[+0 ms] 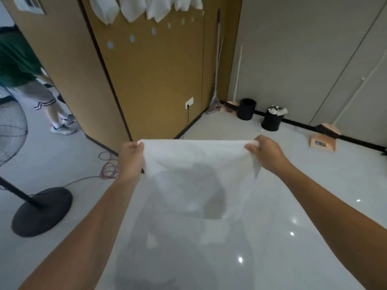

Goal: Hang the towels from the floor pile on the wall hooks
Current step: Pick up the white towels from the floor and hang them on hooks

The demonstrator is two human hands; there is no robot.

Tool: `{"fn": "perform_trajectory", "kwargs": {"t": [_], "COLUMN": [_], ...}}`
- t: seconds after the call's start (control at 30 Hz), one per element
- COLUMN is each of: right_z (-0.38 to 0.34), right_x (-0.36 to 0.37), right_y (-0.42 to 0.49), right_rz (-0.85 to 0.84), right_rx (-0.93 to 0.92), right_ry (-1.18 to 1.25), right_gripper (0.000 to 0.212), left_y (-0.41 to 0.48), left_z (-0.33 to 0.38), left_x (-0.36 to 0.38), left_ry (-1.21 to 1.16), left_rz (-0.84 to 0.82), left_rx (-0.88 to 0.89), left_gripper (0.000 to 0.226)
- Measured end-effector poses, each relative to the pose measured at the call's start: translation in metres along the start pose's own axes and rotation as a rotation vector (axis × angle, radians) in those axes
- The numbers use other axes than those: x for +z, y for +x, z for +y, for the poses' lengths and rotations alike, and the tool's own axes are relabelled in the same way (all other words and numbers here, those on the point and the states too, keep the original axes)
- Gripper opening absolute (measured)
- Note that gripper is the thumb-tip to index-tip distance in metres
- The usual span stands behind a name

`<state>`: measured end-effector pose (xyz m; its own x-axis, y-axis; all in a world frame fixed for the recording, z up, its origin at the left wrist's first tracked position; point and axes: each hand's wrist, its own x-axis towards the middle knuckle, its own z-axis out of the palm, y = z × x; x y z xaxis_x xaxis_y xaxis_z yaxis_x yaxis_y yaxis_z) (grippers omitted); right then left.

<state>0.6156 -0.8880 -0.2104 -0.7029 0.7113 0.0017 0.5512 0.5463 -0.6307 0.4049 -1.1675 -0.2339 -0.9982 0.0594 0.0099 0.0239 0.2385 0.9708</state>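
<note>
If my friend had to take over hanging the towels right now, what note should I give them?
Left hand: pinches the top left corner of the white towel.
Right hand: pinches the top right corner. The towel is spread between both hands and hangs down in front of the person.
Done: several hung towels are up on the brown wall ahead, at the top edge of the view; their hooks are out of view.
Left: carry this towel to the wall and hang it. The floor pile is not clearly visible, so I cannot tell how many remain.
</note>
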Motion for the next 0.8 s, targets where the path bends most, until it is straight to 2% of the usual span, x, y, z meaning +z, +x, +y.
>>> {"fn": "perform_trajectory", "kwargs": {"t": [0.13, 0.27, 0.4, 0.57, 0.7, 0.8], "right_z": [0.015, 0.036, 0.054, 0.068, 0.063, 0.058], "right_x": [-0.007, -0.012, -0.021, -0.039, -0.053, -0.055], "right_y": [0.049, 0.116, 0.194, 0.294, 0.367, 0.418], "right_rz": [-0.013, 0.025, 0.045, -0.023, -0.057, -0.042], "right_rx": [0.009, -0.009, -0.079, -0.098, -0.141, -0.167], "right_ry": [-0.066, -0.059, -0.03, 0.017, 0.02, 0.044], "right_gripper": [0.027, 0.029, 0.02, 0.023, 0.024, 0.026], "left_y": [0.042, 0.067, 0.103, 0.148, 0.181, 0.207], "left_z": [0.014, 0.033, 0.056, 0.086, 0.11, 0.118], "left_x": [0.076, 0.154, 0.233, 0.31, 0.354, 0.378], "left_ry": [-0.003, 0.045, 0.169, 0.229, 0.208, 0.252], "left_rz": [-0.059, -0.225, -0.297, -0.272, -0.3, -0.412], "left_rx": [0.022, 0.069, 0.041, -0.005, -0.005, 0.074], "left_gripper": [0.019, 0.03, 0.038, 0.032, 0.012, 0.026]}}
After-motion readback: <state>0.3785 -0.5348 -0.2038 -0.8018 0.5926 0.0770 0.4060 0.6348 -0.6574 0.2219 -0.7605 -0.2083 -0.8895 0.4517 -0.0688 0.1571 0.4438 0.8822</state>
